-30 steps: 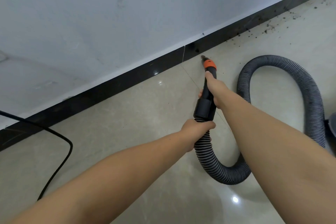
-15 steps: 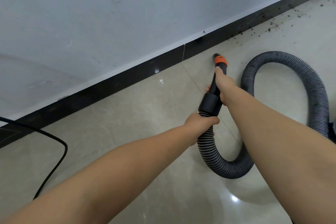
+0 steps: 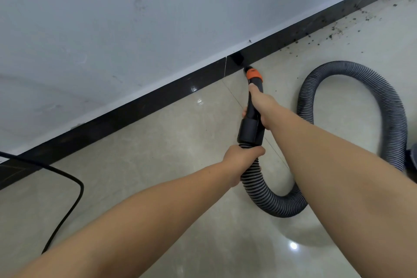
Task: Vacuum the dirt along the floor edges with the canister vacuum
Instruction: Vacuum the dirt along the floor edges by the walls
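A black vacuum wand with an orange collar points at the black baseboard, its dark tip touching the skirting. My right hand grips the wand just below the collar. My left hand grips the ribbed grey hose where it joins the wand. The hose loops over the beige tile floor to the canister, barely visible at the right edge. Dark dirt specks lie along the floor edge at the upper right.
A black power cord curves across the floor at the left. A white wall rises above the baseboard. A tile grout line runs under the wand.
The wand tip has moved forward from the floor tile up against the baseboard. Both hands followed it, still holding wand and hose.
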